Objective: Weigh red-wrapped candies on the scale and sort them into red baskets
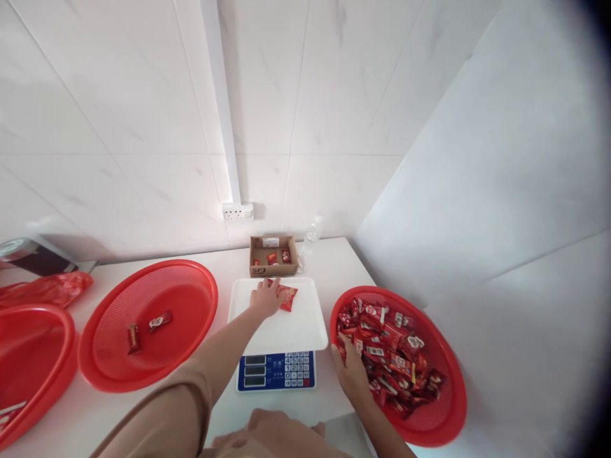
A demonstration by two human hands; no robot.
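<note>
My left hand (266,299) is over the white pan of a weighing scale (300,331), its fingers closed on a small red snack packet (287,298) lying there. Part of that packet is hidden by the fingers. At the left rim of the red basket (453,407) on the right, my right hand (352,369) reaches in among many red wrapped packets (391,343). A red packet shows between its thumb and fingers. The scale's blue keypad panel (277,371) faces me; its displays are unreadable.
Behind the scale stands an open cardboard box (273,270) with several red packets inside, beside a clear plastic bottle (314,229). A red basket (203,280) on the left holds two packets. Further left are another red basket (69,343) and a red plastic bag (52,289).
</note>
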